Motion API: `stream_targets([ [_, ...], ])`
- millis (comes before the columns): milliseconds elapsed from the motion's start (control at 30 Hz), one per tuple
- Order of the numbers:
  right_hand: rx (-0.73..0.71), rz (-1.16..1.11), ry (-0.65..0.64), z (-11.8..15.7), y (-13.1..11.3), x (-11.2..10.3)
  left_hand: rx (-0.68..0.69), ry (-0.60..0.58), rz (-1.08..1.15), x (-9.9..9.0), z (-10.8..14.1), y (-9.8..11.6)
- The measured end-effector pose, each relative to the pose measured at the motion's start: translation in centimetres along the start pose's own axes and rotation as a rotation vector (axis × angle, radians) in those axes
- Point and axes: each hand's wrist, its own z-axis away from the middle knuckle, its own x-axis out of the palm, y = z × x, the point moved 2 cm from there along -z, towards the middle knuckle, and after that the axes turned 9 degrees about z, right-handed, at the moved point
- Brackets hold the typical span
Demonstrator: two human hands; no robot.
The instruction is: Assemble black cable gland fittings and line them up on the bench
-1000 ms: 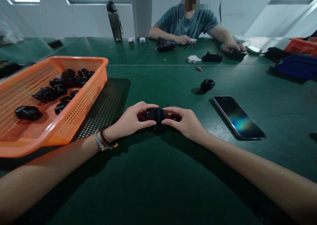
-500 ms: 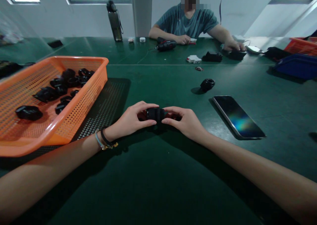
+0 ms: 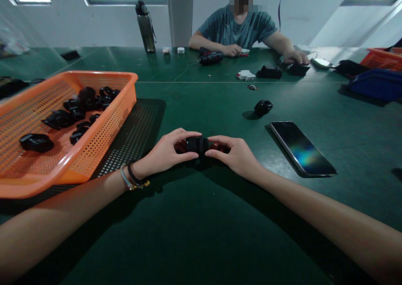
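Note:
Between my two hands, low over the green table (image 3: 201, 218), is a black cylindrical fitting (image 3: 197, 144) with a raised band around it. My left hand (image 3: 177, 147) pinches its left end, thumb below and fingers above. At the right end, the thumb and fingers of my right hand (image 3: 228, 149) close on it. Its ends are partly covered by my fingers. A similar black fitting (image 3: 264, 107) with a round opening lies farther back on the table. More black fittings (image 3: 37, 142) lie in the orange basket (image 3: 103, 138) to my left.
A phone (image 3: 303, 148) lies right of my right hand. Across the table a person (image 3: 237, 29) sits with a hand on a black part (image 3: 299, 70). A power drill (image 3: 211, 58), a bottle (image 3: 145, 29) and a blue bin (image 3: 375, 85) stand or lie toward the back.
My hands and the fitting look almost unchanged. The co-worker's hand at the back right has shifted slightly to the left with the black part.

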Motion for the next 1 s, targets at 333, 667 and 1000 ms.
stream_targets([
  [333, -0.002, 0.01, 0.0, 0.0, 0.12, 0.05, -0.003, 0.004, 0.007, 0.06, -0.06, -0.04],
  [667, -0.001, 0.024, -0.017, 0.05, 0.03, -0.07, -0.01, 0.001, 0.01, 0.01, 0.06, 0.07],
  [1000, -0.06, -0.033, -0.013, 0.21, -0.13, -0.06, -0.006, 0.013, -0.005, -0.02, 0.04, 0.01],
])
